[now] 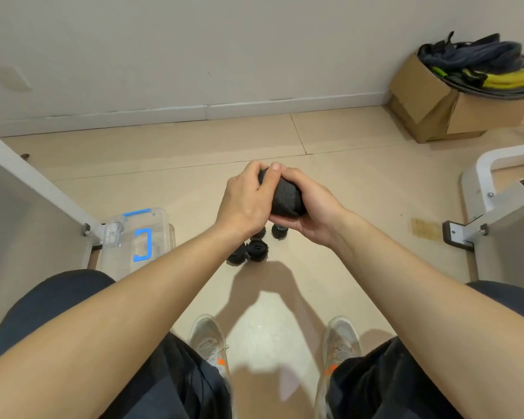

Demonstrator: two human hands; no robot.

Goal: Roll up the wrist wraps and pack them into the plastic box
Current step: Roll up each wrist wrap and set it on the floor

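Note:
Both my hands hold one black rolled wrist wrap (286, 196) in the air above the floor. My left hand (244, 202) grips it from the left with the thumb on top. My right hand (310, 207) cups it from below and the right. Several other rolled black wraps (256, 249) lie on the floor under my hands, partly hidden by them. The clear plastic box (139, 237) with blue latches and a blue handle stands on the floor to the left, its lid closed.
A grey table panel with a white leg (37, 189) stands at the left and a white frame (493, 189) at the right. A cardboard box (436, 107) full of straps sits in the back right corner. My shoes (212, 343) rest on the tiled floor below.

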